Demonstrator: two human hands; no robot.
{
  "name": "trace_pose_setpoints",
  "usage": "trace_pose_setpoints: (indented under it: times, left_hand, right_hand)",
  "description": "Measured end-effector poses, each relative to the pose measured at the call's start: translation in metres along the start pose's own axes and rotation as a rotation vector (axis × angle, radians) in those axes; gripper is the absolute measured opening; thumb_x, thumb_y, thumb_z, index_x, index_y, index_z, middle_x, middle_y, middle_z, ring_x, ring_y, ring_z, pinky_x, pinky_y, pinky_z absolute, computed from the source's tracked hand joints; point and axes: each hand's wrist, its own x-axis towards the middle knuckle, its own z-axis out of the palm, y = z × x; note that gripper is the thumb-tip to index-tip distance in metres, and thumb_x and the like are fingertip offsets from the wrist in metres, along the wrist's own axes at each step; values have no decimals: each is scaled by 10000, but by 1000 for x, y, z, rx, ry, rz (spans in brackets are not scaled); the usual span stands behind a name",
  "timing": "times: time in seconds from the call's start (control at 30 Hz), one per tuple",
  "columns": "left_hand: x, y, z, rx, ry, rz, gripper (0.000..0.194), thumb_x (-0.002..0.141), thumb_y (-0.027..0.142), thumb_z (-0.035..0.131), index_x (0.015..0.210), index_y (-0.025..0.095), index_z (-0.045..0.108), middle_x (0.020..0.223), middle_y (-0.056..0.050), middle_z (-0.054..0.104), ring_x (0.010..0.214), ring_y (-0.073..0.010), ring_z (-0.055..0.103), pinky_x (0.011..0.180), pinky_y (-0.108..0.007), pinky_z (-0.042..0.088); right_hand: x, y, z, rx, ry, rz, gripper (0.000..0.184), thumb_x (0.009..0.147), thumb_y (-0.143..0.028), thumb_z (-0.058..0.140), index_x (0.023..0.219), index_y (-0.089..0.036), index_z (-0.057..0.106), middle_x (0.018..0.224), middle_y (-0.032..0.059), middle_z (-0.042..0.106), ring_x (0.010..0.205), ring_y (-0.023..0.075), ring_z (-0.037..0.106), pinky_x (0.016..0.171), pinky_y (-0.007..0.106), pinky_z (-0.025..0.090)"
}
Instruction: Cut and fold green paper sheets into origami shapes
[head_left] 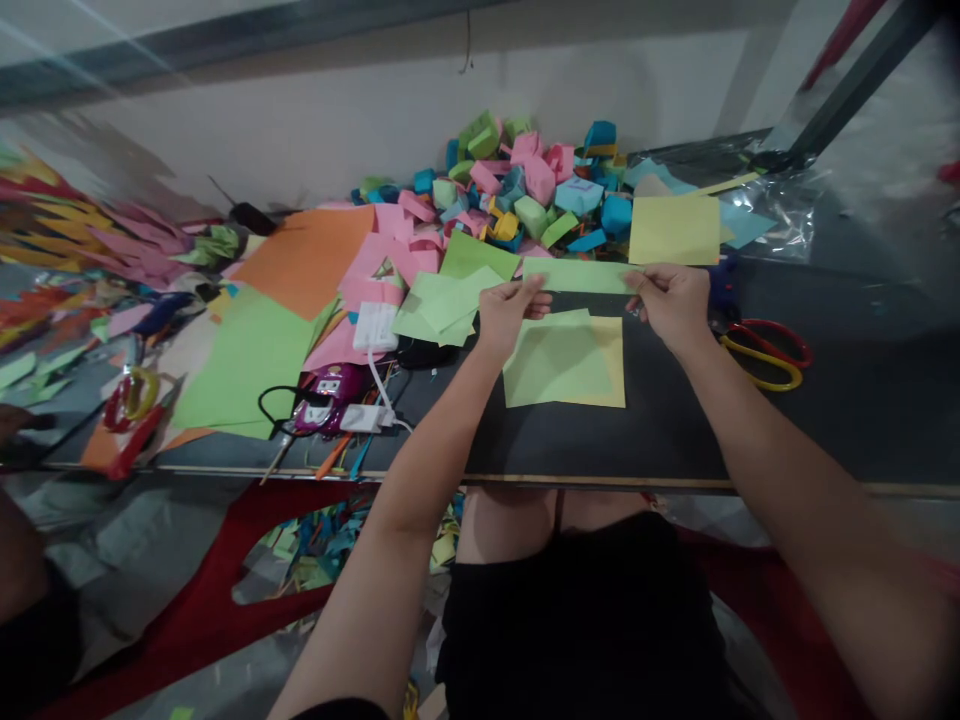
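I hold a folded light green paper strip (pixel 581 275) level above the dark table (pixel 675 440). My left hand (pixel 508 315) pinches its left end and my right hand (pixel 673 300) pinches its right end. Just below the strip lie a green square sheet (pixel 559 360) on top of a yellow sheet (pixel 611 365), flat on the table between my forearms.
A heap of folded coloured paper boxes (pixel 525 185) sits at the back. A yellow sheet (pixel 673 230), loose green sheets (pixel 442 300), large orange (pixel 307 255) and green (pixel 240 370) papers, red-yellow scissors (pixel 769 352), a white charger with cable (pixel 375 330), and a second pair of scissors (pixel 131 405) lie around.
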Motion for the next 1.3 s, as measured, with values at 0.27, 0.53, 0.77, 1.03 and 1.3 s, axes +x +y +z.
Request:
trace_pose_setpoints:
  times: [0.27,0.53,0.77,1.03,1.3]
  left_hand:
    - [14,7,-35,208,121,255,426,821,648,765,922,235,757,983,-71,805,1057,-203,750,853,-271,601]
    - [-5,2,-17,965,-485,731,749,817,721,720,1378,231,647,1521,-182,585,1485,-373,479,1221,-465,376]
    - [-16,-15,-3,1461,-323,628,584,1004,647,508,1315,161,602,1106,-175,764,986,-291,754,753,-315,516]
    - [-8,-28,-11,1361,-362,680,497,945,639,638,1209,218,623,1002,-78,788,877,-224,752,649,-269,446]
    - [0,-21,-23,1382,-365,765,469,910,579,721,1206,216,692,964,-76,795,850,-222,734,638,-273,397]
  right_hand:
    - [6,16,-14,-30,71,36,480,802,-670,743,685,-210,675,529,10,603,423,124,502,448,293,389]
    - [-25,7,29,-58,-217,-9,555,780,-731,717,661,-189,695,553,14,640,502,118,563,536,267,406]
    - [-21,7,26,238,-200,-7,649,625,-818,790,775,-189,731,613,18,657,505,122,573,479,259,430]
    - [-19,16,25,150,-470,59,408,670,-573,881,766,-187,789,653,41,714,569,141,627,544,285,503]
    - [-15,24,24,65,-313,-24,338,725,-513,839,723,-180,779,661,60,737,596,190,693,552,312,531]
